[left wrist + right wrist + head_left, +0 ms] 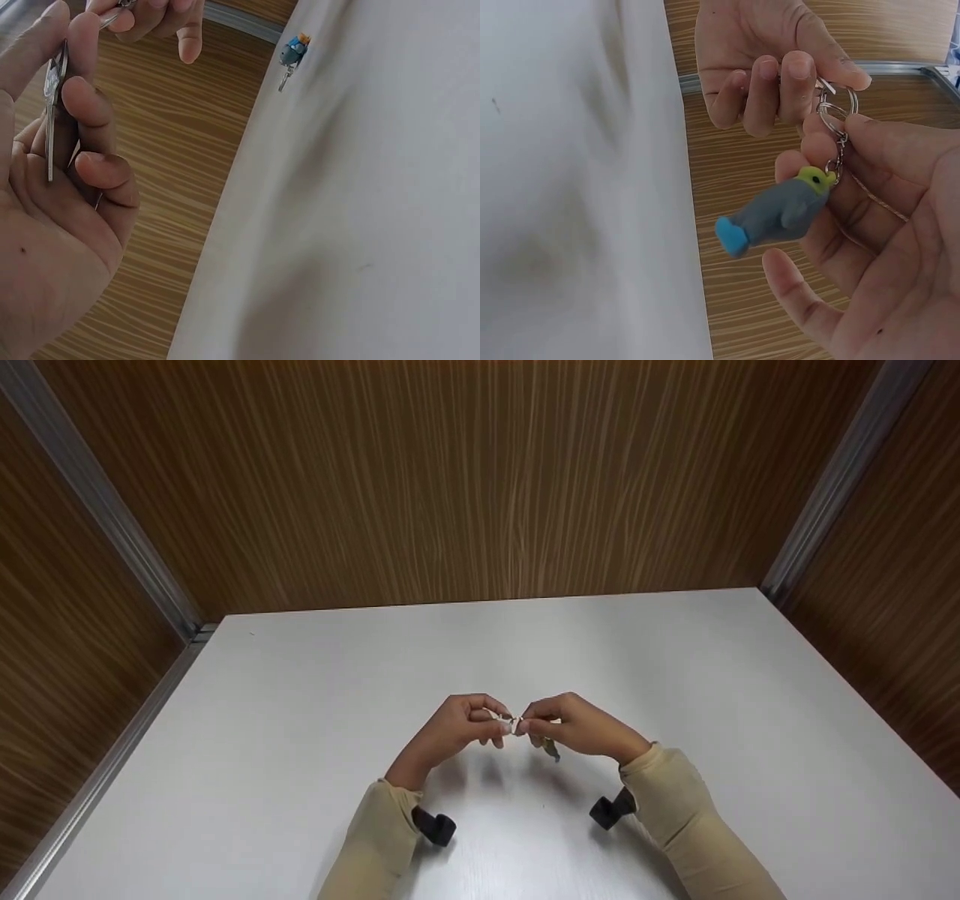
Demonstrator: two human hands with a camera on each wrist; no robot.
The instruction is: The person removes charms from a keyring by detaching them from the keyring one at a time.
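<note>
Key ring [837, 105] held above the white table [675, 675], pinched between left hand [457, 725] and right hand [574, 725]; right wrist view alone shows the grey figure charm [780, 214]; left wrist view alone shows the key [51, 120] in curled left fingers.

Both hands [516, 727] pinch something small, perhaps a keyring [514, 725], above white table [300, 720]

Bare white table [300, 735] all round; wooden walls [465, 480] hem three sides.
</note>
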